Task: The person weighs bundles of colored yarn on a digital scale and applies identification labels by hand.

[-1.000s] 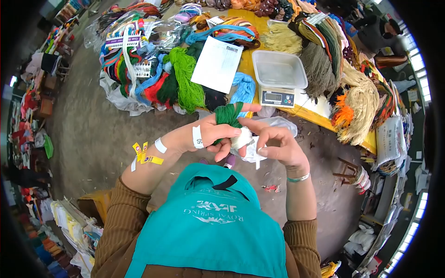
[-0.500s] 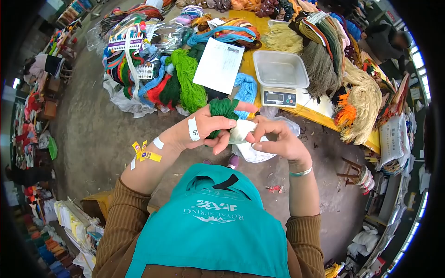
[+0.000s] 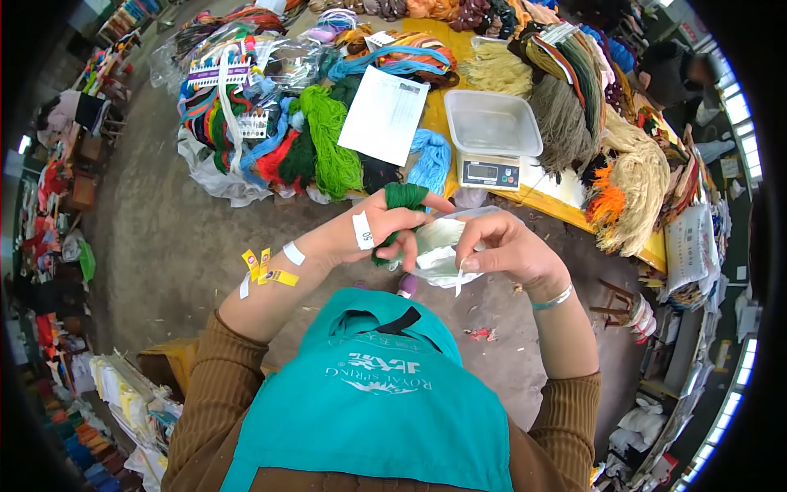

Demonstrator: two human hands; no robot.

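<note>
Dark green yarn (image 3: pixel 404 197) is looped round the fingers of my left hand (image 3: pixel 384 223), whose thumb and fingers curl about it. White labels and yellow stickers (image 3: pixel 265 269) cling to my left wrist and forearm. To the right, my right hand (image 3: pixel 508 248) pinches a thin white strip (image 3: pixel 460 279) that hangs from the thumb and fingertip. Between and beneath the hands shows a pale plastic bag (image 3: pixel 438 250); whether my left hand touches it, I cannot tell.
Beyond my hands, a yellow table (image 3: pixel 557 215) bears a digital scale (image 3: pixel 489 172) with a clear plastic tub (image 3: pixel 493 123), a printed sheet (image 3: pixel 384 115), bright green yarn (image 3: pixel 330 143) and beige yarn (image 3: pixel 635 184). A stool (image 3: pixel 616 305) stands at right. Another person (image 3: pixel 674 74) is at upper right.
My right hand has moved right, away from the left, and a white strip now hangs from its pinch. The white piece between the hands is no longer at my left fingers.
</note>
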